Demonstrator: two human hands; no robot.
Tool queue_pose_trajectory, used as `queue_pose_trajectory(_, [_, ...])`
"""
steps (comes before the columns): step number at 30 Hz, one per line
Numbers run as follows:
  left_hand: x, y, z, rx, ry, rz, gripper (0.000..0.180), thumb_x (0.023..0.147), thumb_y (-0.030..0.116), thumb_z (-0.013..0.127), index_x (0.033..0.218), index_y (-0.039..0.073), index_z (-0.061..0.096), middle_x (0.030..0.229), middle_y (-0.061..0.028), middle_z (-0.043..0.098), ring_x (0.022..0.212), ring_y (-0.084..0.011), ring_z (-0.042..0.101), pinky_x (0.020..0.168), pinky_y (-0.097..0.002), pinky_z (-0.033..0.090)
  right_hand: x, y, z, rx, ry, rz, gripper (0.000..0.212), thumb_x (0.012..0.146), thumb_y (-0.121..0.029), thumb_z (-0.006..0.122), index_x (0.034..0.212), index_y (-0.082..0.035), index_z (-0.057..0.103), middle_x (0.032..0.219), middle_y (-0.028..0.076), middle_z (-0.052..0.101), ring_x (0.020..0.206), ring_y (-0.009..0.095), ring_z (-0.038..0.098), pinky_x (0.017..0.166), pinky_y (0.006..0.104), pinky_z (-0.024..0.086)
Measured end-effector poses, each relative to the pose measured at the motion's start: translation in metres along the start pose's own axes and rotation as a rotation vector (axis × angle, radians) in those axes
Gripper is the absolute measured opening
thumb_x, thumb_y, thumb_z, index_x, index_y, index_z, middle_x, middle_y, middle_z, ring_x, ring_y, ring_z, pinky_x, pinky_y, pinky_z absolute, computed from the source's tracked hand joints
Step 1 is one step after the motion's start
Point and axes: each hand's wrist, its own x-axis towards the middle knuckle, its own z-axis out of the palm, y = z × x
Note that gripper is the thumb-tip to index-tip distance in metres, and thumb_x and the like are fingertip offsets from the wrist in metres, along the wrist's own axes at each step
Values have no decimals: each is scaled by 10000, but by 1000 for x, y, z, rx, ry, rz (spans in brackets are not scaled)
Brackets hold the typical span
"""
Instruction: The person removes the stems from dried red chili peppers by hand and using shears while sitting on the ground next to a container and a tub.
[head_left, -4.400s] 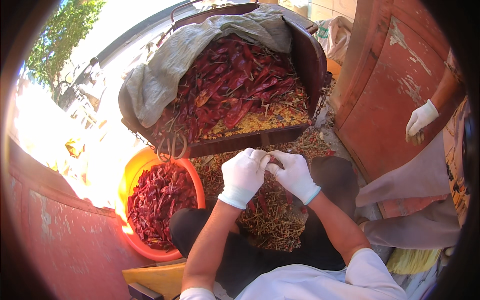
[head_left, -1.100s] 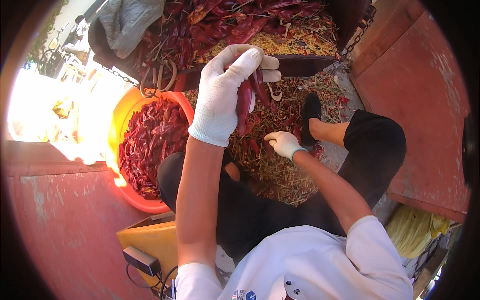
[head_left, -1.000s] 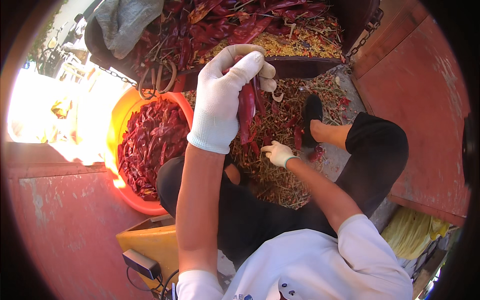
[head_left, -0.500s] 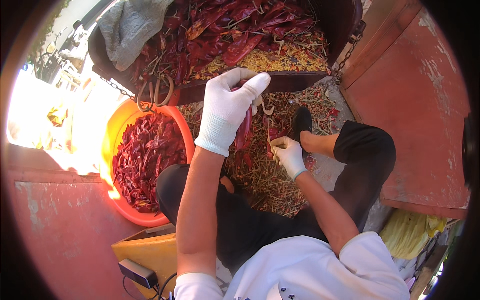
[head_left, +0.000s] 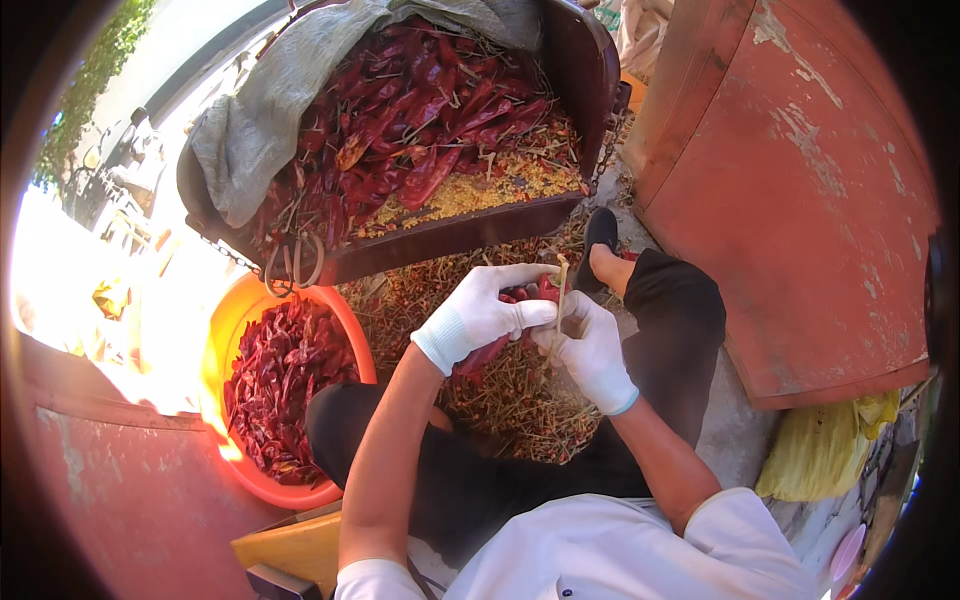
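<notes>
Half a second ago the left hand [head_left: 480, 315] was raised with the chilli and the right hand [head_left: 590, 350] sat lower; now both have met just in front of the tray [head_left: 450, 235]. The left grip is shut on a bunch of chillies [head_left: 520, 300], and the right pinches a pale stem [head_left: 560, 290], so the stem looks about to be pulled off. The orange tub [head_left: 235, 330] lies left of the tray's front.
</notes>
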Motion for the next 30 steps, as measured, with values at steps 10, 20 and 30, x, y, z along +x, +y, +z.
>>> queue_pose_trajectory(10, [-5,-5,11,30,82,-44,477,867,250,776,1250,-13,665,822,-28,679,650,-60,586,610,-234,494,10,13,-7,-59,-83,38,130,846,59,656,888,-36,577,790,3,644,714,63,611,624,245,488])
queue_pose_trajectory(20, [0,-17,26,670,352,193,370,801,189,783,1120,17,704,892,-141,710,756,-250,691,728,-337,546,11,-11,-24,-318,108,-261,369,865,-89,728,1218,-9,653,1050,80,700,847,119,673,758,269,550])
queue_pose_trajectory(30, [-8,-21,33,1008,239,103,294,777,195,771,1043,89,704,920,-89,706,792,-278,698,699,-364,548,5,14,-3,-399,232,-225,240,850,-131,752,1046,-13,681,840,117,679,739,228,703,704,329,557])
